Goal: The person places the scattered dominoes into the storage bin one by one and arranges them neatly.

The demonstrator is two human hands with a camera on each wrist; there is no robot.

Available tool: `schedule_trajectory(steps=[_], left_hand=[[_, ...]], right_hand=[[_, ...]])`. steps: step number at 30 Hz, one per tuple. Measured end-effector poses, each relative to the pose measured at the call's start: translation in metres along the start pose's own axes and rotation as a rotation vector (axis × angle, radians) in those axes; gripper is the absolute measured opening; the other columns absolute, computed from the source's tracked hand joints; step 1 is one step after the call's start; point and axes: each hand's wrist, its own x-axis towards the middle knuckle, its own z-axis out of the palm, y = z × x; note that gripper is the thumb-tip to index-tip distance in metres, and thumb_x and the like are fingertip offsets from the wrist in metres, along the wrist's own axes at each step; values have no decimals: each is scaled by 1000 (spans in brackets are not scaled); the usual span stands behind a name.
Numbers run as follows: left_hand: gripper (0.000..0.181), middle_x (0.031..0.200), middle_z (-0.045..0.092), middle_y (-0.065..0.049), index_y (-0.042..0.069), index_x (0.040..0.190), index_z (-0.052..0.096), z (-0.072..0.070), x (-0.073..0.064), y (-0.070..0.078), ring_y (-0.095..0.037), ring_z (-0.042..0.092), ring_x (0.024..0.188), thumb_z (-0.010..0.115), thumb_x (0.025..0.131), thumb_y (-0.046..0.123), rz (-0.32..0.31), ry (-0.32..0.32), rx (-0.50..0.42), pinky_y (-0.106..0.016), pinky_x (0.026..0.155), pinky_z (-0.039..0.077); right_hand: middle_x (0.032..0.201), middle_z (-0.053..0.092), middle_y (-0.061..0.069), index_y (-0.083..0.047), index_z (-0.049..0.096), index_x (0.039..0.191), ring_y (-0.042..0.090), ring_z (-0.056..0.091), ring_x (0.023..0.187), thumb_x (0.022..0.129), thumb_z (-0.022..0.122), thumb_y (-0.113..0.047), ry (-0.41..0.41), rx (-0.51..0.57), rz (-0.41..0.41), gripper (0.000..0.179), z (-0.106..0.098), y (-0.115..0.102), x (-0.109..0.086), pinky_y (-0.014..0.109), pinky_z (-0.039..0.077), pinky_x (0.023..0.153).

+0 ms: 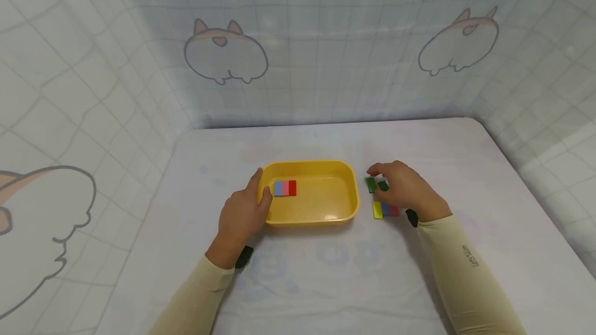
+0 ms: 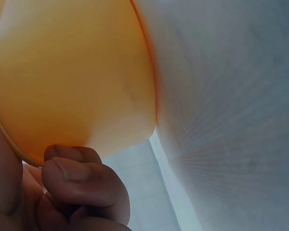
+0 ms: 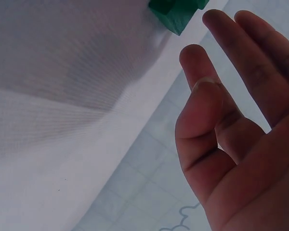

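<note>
My left hand (image 1: 243,213) grips the left end of a yellow plastic tray (image 1: 316,221); the thumb lies over the rim, and in the left wrist view curled fingers (image 2: 79,175) are at its outer wall. Inside the tray, at its left, a blue, a pink and a red flat piece (image 1: 292,188) lie side by side. Right of the tray, my right hand (image 1: 404,185) hovers with loosely bent fingers over green pieces (image 1: 370,185). Nothing shows between its thumb and fingers in the right wrist view, where a green piece (image 3: 176,14) lies beyond the fingertips.
A row of yellow, blue and red flat pieces (image 1: 377,210) lies just below the green ones, partly under the right hand. A pale cloth (image 1: 316,283) covers the table. Grid-patterned curtains (image 1: 321,56) with animal drawings stand behind and at both sides.
</note>
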Motion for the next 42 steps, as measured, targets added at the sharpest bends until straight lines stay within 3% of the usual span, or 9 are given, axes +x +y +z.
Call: schedule_trajectory(steps=[6, 13, 21, 31, 37, 42], left_hand=[[67, 57, 49, -4, 17, 166, 35, 0, 1, -2, -24, 47, 48, 43, 108, 48, 13, 7, -6, -37, 45, 41], [68, 59, 50, -5, 18, 167, 33, 3, 1, 0, -25, 48, 49, 42, 108, 49, -14, -19, -4, -36, 47, 42], [66, 57, 49, -4, 16, 166, 36, 4, 2, 1, -24, 47, 48, 43, 108, 47, 25, 20, -9, -36, 46, 41], [67, 58, 49, -5, 18, 167, 34, 0, -7, -1, -25, 47, 49, 44, 108, 47, -19, 18, -2, -36, 46, 41], [65, 55, 48, -4, 17, 165, 38, 0, -8, -3, -24, 45, 46, 45, 108, 46, 24, 54, -25, -37, 43, 39], [64, 54, 47, -4, 17, 165, 38, 3, -8, -3, -23, 44, 45, 45, 108, 46, 32, 44, -38, -36, 43, 38]], right_hand=[[123, 72, 2, -17, 70, 133, 27, 62, 109, 86, 79, -17, -14, -13, 8, 48, 3, 1, 2, 51, 51, 97], [121, 72, 2, -17, 70, 132, 27, 61, 107, 86, 82, -20, -22, -39, 28, 48, 4, 2, 1, 51, 51, 97], [122, 73, 2, -15, 70, 132, 28, 63, 108, 86, 82, -20, -12, -35, 33, 47, 6, 1, -4, 53, 51, 99], [112, 71, 2, -17, 73, 127, 26, 54, 96, 84, 82, -18, 30, -72, -12, 44, 9, -3, 3, 42, 51, 81], [113, 71, 0, -18, 73, 128, 26, 55, 97, 83, 84, -22, 23, -70, 23, 46, 10, -4, 3, 47, 53, 87], [116, 72, -1, -17, 72, 129, 26, 58, 100, 84, 84, -22, 14, -56, 44, 47, 14, -2, -2, 51, 52, 94]])
